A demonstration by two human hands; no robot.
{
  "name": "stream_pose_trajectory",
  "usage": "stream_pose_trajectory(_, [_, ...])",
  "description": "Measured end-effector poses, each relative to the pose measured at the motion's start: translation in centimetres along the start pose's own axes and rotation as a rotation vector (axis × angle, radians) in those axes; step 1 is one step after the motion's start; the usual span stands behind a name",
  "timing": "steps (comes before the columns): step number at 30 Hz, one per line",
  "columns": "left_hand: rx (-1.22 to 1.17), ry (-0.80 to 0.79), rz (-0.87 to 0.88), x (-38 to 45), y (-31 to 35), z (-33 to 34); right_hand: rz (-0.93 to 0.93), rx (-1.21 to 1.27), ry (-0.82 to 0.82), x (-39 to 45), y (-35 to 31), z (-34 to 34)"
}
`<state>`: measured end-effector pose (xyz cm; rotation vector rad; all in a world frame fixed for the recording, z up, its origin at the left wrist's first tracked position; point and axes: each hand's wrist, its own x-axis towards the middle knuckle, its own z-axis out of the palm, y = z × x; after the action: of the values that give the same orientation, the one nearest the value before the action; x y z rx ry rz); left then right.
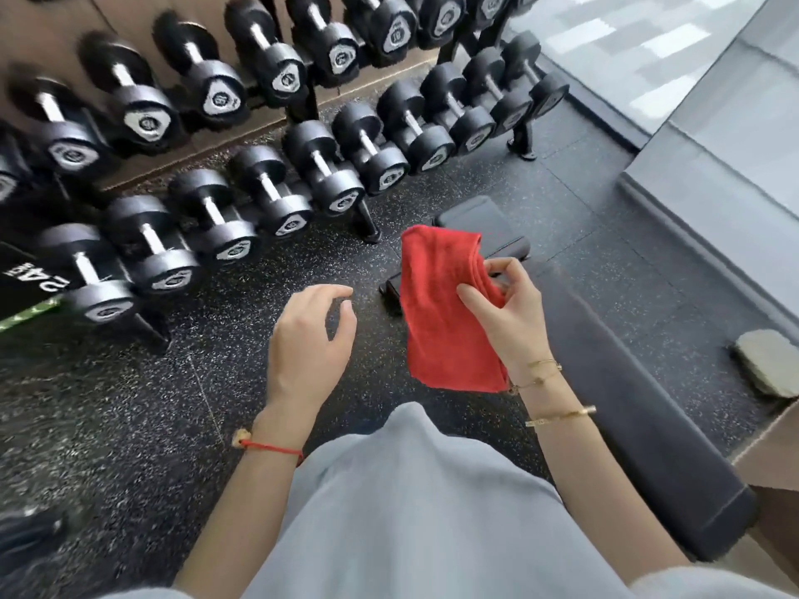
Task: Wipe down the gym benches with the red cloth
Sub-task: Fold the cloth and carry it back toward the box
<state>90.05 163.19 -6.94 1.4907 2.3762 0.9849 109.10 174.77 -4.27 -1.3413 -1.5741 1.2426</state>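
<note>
Step in hand, by my reading: readying the cloth (441,304) — no wiping yet. Right hand (503,313) pinches it between thumb and fingers, cloth hanging folded above the bench (640,404), apart from the pad. Left hand (309,339) at 9 o'clock of the cloth, fingers loosely curled, holding nothing.

Next move likely calls for spreading the cloth flat, then lowering it onto the pad, which runs from 12 toward 5 o'clock.

Around: dumbbell rack (242,166) at 10–12 o'clock, well apart; grey stone-like block (767,361) on the floor at 3 o'clock. Nothing lies on the pad's visible part.
</note>
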Motion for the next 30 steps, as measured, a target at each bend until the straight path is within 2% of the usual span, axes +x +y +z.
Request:
stream_pose_trajectory(16, [0.160,0.225,-0.357,-12.0,-20.9,-21.2,-0.094,0.051,-0.448,-12.1,-6.5,28.5])
stream_pose_trajectory(30, [0.174,0.495,-0.705,-17.6,-33.1,-30.2,-0.102,-0.015,-0.869,-17.0,-11.1,48.8])
